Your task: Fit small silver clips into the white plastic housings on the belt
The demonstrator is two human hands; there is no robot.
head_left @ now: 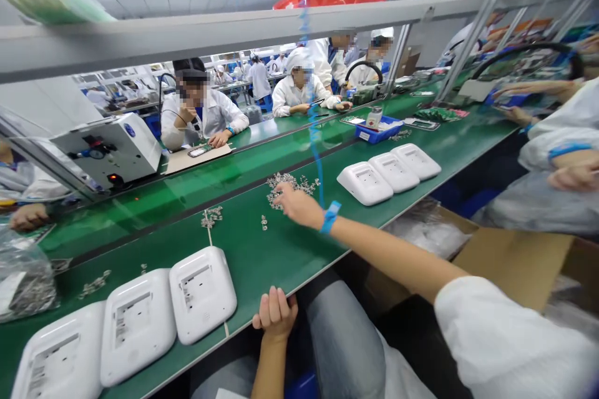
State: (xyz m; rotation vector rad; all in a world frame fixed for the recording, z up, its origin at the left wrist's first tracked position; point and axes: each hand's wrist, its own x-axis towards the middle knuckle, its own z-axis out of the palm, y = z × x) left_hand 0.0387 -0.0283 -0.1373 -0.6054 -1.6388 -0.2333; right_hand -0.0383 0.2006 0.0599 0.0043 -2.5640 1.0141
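- The heap of small clear parts (pixel 286 177) lies right at the fingertips of the right hand (pixel 299 204), spreading beyond them and along the far side of the knuckles; the loose pile is widest along the bench, with no one piece setting its direction.
- That right hand is clearly the nearer: it comes in from its own side, palm down, fingers partly bent over the near edge of the heap. From here I can't tell whether a part is pinched between them.
- The left hand (pixel 276 312) is well apart from the heap, nearer the body, its fingers curled at the bench edge; I can't see whether anything is in the palm.
- Just left of the right hand sits a short row of parts (pixel 264 222), with another cluster (pixel 212 217) farther out that way.
- Left of the left hand, three white housings (pixel 203 296) lie side by side, openings facing up.
- Right of the right hand, past its blue wristband (pixel 331 217), three more housings (pixel 394 171) stand in line, and beyond them is a blue tray (pixel 369 135).
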